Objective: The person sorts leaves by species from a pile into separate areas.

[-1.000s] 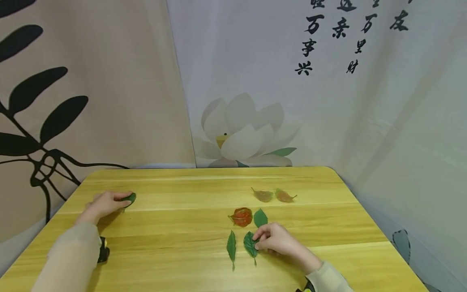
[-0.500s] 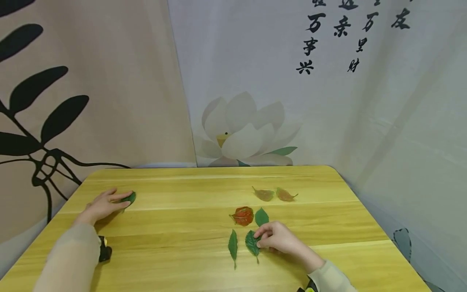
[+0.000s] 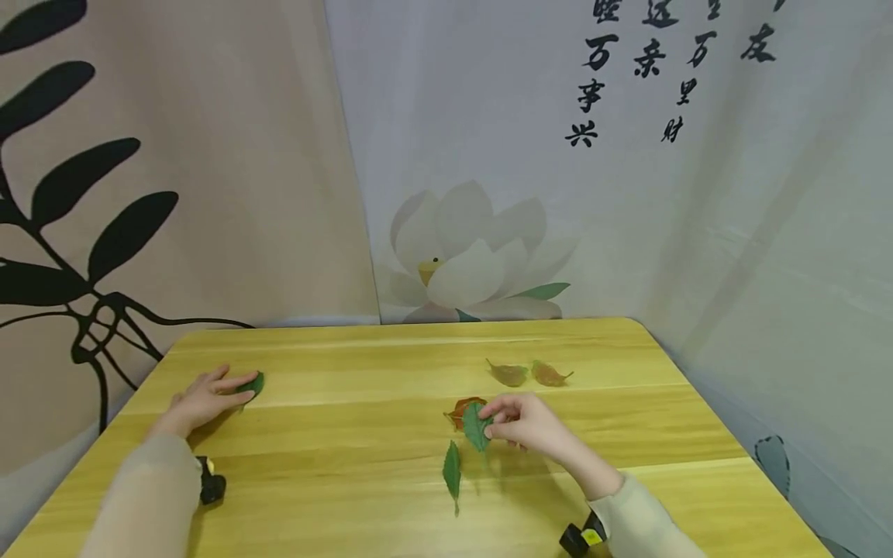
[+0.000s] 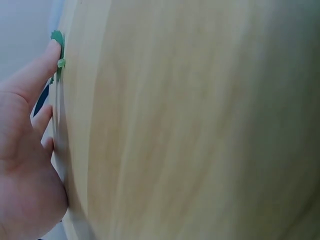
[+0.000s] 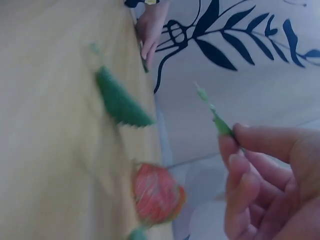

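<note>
My right hand [image 3: 533, 425] pinches a green serrated leaf [image 3: 476, 428] between thumb and fingers, raised above the table. In the right wrist view the held leaf [image 5: 222, 126] is seen nearly edge-on, stem pointing away. Behind it lies a red-brown leaf [image 3: 456, 409], partly covered in the head view. A narrow green leaf [image 3: 452, 469] rests just nearer to me. At the table's far left, my left hand [image 3: 204, 401] has its fingers spread, with fingertips touching a small dark green leaf [image 3: 257, 384]. The left wrist view shows a fingertip against that leaf [image 4: 57, 37].
Two yellowish-brown leaves [image 3: 508, 375] [image 3: 549, 375] lie toward the back right of the wooden table [image 3: 335, 480]. A bit of another green leaf [image 5: 137, 234] shows by the red one. A printed cloth [image 3: 279, 170] hangs behind the table.
My right hand has lifted the serrated leaf off the table and moved it up and away, over the red-brown leaf. The left hand stays at its leaf, fingers more spread than a second ago.
</note>
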`<state>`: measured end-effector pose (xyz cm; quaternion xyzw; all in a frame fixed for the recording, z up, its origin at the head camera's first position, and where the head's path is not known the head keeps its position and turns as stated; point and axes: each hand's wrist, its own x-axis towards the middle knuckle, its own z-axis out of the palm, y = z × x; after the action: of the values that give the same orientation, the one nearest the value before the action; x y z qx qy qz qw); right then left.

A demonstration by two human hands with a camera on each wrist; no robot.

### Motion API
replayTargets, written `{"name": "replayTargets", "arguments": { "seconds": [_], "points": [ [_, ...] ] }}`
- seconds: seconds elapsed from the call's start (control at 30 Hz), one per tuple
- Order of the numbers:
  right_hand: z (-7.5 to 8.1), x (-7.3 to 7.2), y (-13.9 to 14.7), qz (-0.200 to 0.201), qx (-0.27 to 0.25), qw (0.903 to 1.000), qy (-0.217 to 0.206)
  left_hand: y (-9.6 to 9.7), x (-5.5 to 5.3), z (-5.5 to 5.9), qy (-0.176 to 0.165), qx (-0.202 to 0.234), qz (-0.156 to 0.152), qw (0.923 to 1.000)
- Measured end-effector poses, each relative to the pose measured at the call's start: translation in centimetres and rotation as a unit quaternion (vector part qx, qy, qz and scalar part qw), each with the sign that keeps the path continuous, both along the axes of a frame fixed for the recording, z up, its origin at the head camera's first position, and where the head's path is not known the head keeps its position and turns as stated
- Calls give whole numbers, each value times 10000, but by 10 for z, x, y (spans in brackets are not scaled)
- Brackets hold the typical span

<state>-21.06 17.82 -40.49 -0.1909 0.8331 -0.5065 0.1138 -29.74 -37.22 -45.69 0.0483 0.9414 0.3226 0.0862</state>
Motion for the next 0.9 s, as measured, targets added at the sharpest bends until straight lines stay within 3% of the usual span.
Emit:
{"name": "replayTargets", "arguments": {
  "seconds": [0.17,0.4,0.57,0.7,0.9],
  "points": [
    [16,-16,-32,-162,41,9989,429,-3,6,-3,95,22,61,9999],
    [26,-43,-78,-216,-132,9984,504,-1,6,-3,235,83,115,9996],
    [25,-59,-106,-42,-121,9979,631,-3,6,-4,337,-3,233,9992],
    [23,-70,-125,-125,-51,9978,650,0,2,-4,503,-241,384,9977],
    [19,-87,-150,-186,15,9984,539,-3,2,-6,415,-381,626,9964]
  ]
}}
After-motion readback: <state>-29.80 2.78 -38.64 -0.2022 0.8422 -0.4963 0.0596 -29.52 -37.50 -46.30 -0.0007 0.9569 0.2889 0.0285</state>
